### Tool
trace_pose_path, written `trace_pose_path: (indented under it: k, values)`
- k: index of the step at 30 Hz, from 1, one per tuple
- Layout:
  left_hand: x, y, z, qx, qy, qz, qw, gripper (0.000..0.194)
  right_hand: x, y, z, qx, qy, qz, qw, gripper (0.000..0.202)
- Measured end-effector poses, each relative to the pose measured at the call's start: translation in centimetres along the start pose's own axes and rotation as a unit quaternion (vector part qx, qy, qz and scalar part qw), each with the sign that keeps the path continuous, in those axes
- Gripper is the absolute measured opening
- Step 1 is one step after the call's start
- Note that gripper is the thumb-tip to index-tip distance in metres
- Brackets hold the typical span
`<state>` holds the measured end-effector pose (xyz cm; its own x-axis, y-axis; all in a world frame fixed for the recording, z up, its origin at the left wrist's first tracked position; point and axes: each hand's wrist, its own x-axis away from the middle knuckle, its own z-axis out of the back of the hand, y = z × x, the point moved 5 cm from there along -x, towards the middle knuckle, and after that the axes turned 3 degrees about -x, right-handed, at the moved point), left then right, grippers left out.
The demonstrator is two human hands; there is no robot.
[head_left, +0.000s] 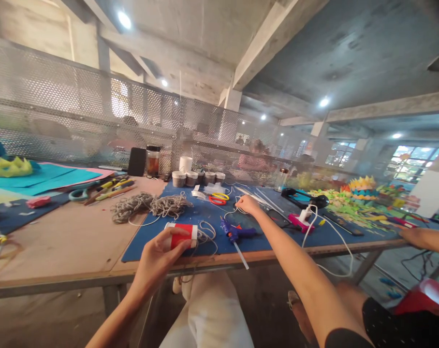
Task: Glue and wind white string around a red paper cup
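My left hand is wrapped round a red and white paper cup, tipped on its side over the table's front edge. Loops of thin grey cord hang about the cup's right end. Farther out, my right hand is closed in a pinch on a thin cord, just right of the red and yellow scissors; its fingertips show only small. A blue glue gun lies between my hands, a clear glue stick poking past the edge. Left of it rest tangled cord bundles.
Several cord-wrapped cups stand at the back by a jar. Pliers and tools lie left. At right are a pink power strip with a white cable, paper scraps and another person's hand. A mesh screen closes the back.
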<state>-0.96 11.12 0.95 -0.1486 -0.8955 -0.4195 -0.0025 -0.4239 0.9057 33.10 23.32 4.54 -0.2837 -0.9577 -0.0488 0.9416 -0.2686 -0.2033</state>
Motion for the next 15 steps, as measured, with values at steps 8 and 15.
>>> trace_pose_path:
  k: [8, 15]
  values:
    - [0.0, -0.5, 0.2, -0.026, 0.010, -0.008, 1.000, 0.023, -1.7, -0.3, -0.1, -0.066, 0.000, -0.016, 0.998, 0.032]
    - [0.1, -0.8, 0.2, -0.028, -0.002, -0.003, 1.000, 0.026, -3.4, 0.8, 0.2, -0.157, 0.020, -0.014, 0.987, 0.035]
